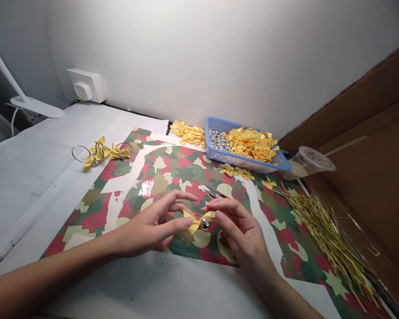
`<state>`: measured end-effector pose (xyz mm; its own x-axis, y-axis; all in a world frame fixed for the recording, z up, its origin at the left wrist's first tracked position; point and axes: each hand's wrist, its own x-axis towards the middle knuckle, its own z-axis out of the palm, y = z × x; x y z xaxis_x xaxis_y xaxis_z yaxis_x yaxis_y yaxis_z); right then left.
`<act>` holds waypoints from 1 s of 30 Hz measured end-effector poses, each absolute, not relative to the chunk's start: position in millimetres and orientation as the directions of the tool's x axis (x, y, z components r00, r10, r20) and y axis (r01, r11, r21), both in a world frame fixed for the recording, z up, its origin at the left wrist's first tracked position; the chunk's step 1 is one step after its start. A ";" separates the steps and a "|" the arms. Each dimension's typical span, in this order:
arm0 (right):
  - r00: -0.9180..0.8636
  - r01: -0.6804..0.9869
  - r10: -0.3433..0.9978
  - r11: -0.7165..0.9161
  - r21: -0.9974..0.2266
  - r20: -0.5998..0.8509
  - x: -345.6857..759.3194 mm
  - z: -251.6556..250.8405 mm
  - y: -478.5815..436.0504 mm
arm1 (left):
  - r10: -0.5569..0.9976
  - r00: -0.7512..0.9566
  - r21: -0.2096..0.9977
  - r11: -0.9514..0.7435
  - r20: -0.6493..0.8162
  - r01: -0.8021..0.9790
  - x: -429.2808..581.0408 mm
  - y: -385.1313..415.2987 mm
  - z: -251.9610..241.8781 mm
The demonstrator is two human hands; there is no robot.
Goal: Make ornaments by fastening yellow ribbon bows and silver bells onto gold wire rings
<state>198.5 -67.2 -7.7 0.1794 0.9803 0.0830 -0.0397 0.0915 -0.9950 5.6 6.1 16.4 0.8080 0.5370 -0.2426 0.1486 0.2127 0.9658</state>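
Two hands work a yellow ribbon bow and silver jingle bell in front of the blue plastic basket, left hand apparently pinching the bow, right hand at the bell, its grip unclear; bell fitting seems in hand, calling for a steady hold.

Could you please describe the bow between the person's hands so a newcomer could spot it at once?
On the red-and-green patterned paper, find the left hand and right hand. Between them is a yellow ribbon bow with a silver bell. Unlike the bows on the wire rings, it is held in the hands.
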 end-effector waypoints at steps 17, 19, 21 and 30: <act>0.051 0.450 0.895 0.376 -0.810 0.444 195.9 -2.7 -69.2 | 0.579 0.779 0.968 0.093 -0.242 0.231 6.8 7.7 12.2; 0.047 0.446 0.894 0.380 -0.810 0.445 195.9 -3.4 -69.2 | 0.574 0.778 0.964 0.091 -0.256 0.250 6.9 7.8 11.4; 0.059 0.444 0.893 0.377 -0.813 0.447 196.4 -4.7 -69.1 | 0.570 0.775 0.958 0.084 -0.273 0.275 7.5 7.7 10.7; 0.012 0.050 0.998 0.067 -0.996 0.068 194.2 -11.7 -66.7 | 0.542 0.788 0.954 0.104 -0.292 0.282 10.1 6.5 10.1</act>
<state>194.2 -66.7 -11.7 0.0119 0.9976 0.0676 0.0502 0.0669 -0.9965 10.1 6.5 10.1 0.7878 0.5424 -0.2919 0.2819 0.1039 0.9538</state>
